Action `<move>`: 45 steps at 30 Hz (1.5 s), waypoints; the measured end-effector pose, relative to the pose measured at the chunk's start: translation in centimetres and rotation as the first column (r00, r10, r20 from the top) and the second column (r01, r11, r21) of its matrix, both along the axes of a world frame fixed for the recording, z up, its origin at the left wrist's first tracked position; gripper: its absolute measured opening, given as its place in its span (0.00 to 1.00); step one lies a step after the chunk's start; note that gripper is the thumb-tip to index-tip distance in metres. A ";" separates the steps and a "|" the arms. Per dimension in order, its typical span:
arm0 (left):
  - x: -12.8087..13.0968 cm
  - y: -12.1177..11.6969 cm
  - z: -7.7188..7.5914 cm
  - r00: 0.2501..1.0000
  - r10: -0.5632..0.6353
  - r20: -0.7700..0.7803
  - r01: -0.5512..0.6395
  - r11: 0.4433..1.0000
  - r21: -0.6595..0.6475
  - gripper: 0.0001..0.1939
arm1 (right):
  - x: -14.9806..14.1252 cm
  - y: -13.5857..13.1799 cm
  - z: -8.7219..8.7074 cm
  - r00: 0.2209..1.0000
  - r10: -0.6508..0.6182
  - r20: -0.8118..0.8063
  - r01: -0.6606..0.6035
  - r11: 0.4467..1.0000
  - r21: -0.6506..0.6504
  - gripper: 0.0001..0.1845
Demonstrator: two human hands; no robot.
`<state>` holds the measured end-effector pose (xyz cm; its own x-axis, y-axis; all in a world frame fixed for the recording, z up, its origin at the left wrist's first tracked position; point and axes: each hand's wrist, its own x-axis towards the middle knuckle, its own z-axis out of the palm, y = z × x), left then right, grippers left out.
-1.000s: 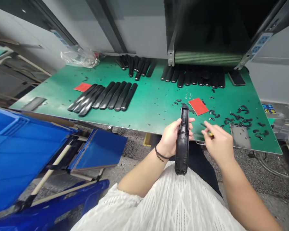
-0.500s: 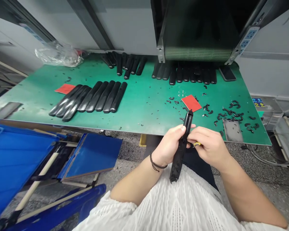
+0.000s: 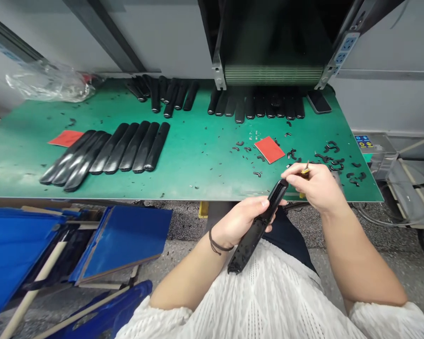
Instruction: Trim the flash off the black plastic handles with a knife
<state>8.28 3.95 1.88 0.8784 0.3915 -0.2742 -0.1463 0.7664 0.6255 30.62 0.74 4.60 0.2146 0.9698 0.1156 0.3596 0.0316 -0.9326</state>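
Note:
My left hand is wrapped round a long black plastic handle part, held slanted over my lap with its tip toward the table edge. My right hand is closed on a small yellow-handled tool, its fingers close to the part's upper tip. Both hands hover at the front edge of the green table mat. Small black curved trimmings lie scattered just beyond my right hand, beside a red card.
A row of black handle parts lies at the left of the mat by another red card; more parts line the back under a dark machine. A clear plastic bag lies far left. Blue crates stand on the floor at left.
The black part has tilted from upright to slanting right. My right hand rose toward the part's tip with the yellow tool. The view shifted to the right.

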 end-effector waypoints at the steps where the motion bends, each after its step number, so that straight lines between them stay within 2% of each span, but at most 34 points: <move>1: 0.0 -0.1 0.0 1.000 -0.003 -0.005 0.003 1.000 0.002 0.26 | -0.2 0.0 0.1 1.000 0.016 0.010 -0.017 1.000 0.018 0.12; 3: 0.2 -0.3 0.0 1.000 0.004 -0.001 -0.004 1.000 -0.013 0.26 | -1.0 -0.3 0.1 0.987 -0.037 0.156 0.015 0.990 0.140 0.12; 6: 0.4 -0.4 0.0 0.998 0.057 -0.003 -0.057 0.997 -0.061 0.25 | -1.9 -1.0 -0.9 0.881 -0.204 0.428 0.037 0.930 0.367 0.10; 10: 0.2 0.1 -0.2 0.994 0.101 -0.030 -0.104 0.987 -0.125 0.23 | -1.0 -1.3 -2.5 0.805 -0.341 0.486 0.119 0.895 0.430 0.05; 12: 0.1 0.3 -0.5 0.997 0.075 -0.035 -0.080 0.987 -0.143 0.24 | -0.1 -1.2 -2.7 0.783 -0.379 0.494 0.194 0.903 0.384 0.17; 14: 0.0 0.4 -0.8 0.998 0.018 -0.058 -0.025 0.992 -0.124 0.26 | 0.4 -1.1 -2.3 0.848 -0.294 0.441 0.194 0.946 0.258 0.27; 16: 0.0 0.6 -1.0 0.992 -0.051 -0.113 0.044 0.997 -0.057 0.28 | 0.6 -1.2 -1.8 0.962 -0.079 0.260 0.070 0.997 0.044 0.24; 18: -0.3 1.0 -1.1 0.986 -0.085 -0.145 0.089 0.996 0.026 0.29 | 0.6 -1.5 -1.6 0.997 0.057 0.047 -0.052 0.993 -0.110 0.16; 19: -0.6 1.3 -1.1 0.990 -0.076 -0.122 0.082 0.996 0.046 0.30 | 0.5 -1.7 -1.7 0.998 0.052 -0.019 -0.054 0.987 -0.149 0.14; 21: -1.3 2.0 -0.8 1.000 -0.008 -0.014 0.009 0.999 0.037 0.30 | 0.3 -2.2 -2.1 0.995 -0.055 -0.084 0.042 0.987 -0.153 0.14; 23: -1.8 2.5 -0.3 0.987 0.128 0.097 -0.131 0.991 0.022 0.26 | -0.7 -2.8 -2.6 0.980 -0.138 -0.141 0.117 0.982 -0.147 0.16; 25: -1.8 2.5 0.4 0.933 0.320 0.167 -0.339 0.936 0.100 0.23 | -2.5 -3.4 -2.8 0.969 -0.143 -0.201 0.107 0.977 -0.182 0.18; 28: -0.9 2.1 1.3 0.773 0.574 0.269 -0.632 0.733 0.252 0.22 | -6.4 -4.3 -2.5 0.964 -0.013 -0.264 -0.059 0.964 -0.261 0.20; 30: -0.2 2.3 1.5 0.694 0.652 0.304 -0.719 0.637 0.277 0.27 | -8.3 -4.9 -2.2 0.969 0.081 -0.235 -0.150 0.945 -0.291 0.18; 31: -0.1 2.5 1.5 0.677 0.669 0.308 -0.736 0.617 0.277 0.29 | -8.8 -5.1 -2.1 0.982 0.081 -0.168 -0.126 0.953 -0.276 0.16; 33: -0.2 3.2 1.4 0.687 0.665 0.291 -0.726 0.626 0.285 0.31 | -8.6 -5.3 -2.1 0.996 -0.061 0.064 0.070 0.987 -0.147 0.13; 35: -0.9 3.9 1.2 0.750 0.616 0.240 -0.660 0.674 0.333 0.34 | -7.3 -4.9 -2.1 0.915 -0.291 0.280 0.280 0.957 0.079 0.11; 36: -1.2 4.1 1.1 0.788 0.579 0.208 -0.612 0.702 0.366 0.36 | -6.5 -4.5 -2.1 0.871 -0.351 0.345 0.314 0.936 0.160 0.10; 38: -1.9 4.1 1.1 0.854 0.503 0.135 -0.509 0.752 0.419 0.39 | -5.0 -3.5 -1.6 0.841 -0.313 0.441 0.242 0.947 0.211 0.10; 41: -2.2 3.3 1.2 0.892 0.450 0.036 -0.416 0.790 0.451 0.37 | -3.7 -2.0 -0.1 0.822 -0.127 0.555 0.014 0.979 0.203 0.19; 43: -2.1 2.6 1.4 0.891 0.453 -0.023 -0.394 0.797 0.457 0.34 | -3.5 -1.1 1.0 0.774 -0.063 0.631 -0.123 0.961 0.247 0.15; 45: -2.0 1.9 1.5 0.889 0.454 -0.056 -0.382 0.805 0.453 0.33 | -3.5 -0.4 1.9 0.706 -0.067 0.705 -0.217 0.927 0.305 0.13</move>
<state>6.32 5.83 3.35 0.5629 0.8184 -0.1156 -0.2666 0.3122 0.9119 27.11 0.32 6.53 -0.1371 0.8424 0.5212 0.8758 0.3489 -0.3335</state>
